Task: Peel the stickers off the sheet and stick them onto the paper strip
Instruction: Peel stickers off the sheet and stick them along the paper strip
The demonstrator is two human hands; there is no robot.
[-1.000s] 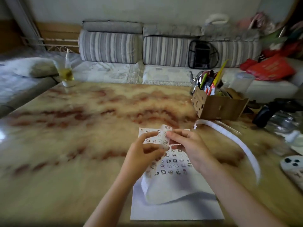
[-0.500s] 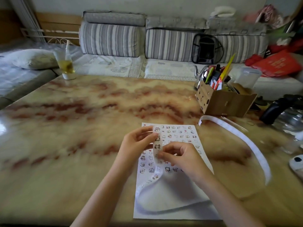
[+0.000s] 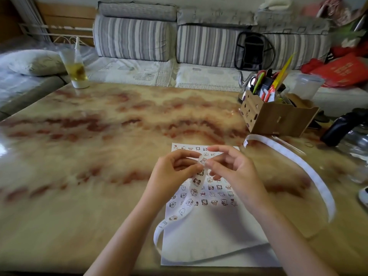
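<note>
My right hand has risen to 3 o'clock of the paper strip, grip I cannot tell; left hand pinches it above the sheet; sticker probably seated

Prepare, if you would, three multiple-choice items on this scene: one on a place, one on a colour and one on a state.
1. Where on the table does the cup stand?
A. the far left corner
B. the near right corner
C. the middle

2. What colour is the paper strip?
A. red
B. white
C. green

3. What is the left hand doing?
A. lying flat on the table
B. pinching the paper strip
C. hanging below the table edge

Answers:
1 A: the cup stands at the table's far edge, on the left.
2 B: the strip is white, with small stickers along it.
3 B: its grip pinches the strip's upper end above the sticker sheet.
</note>
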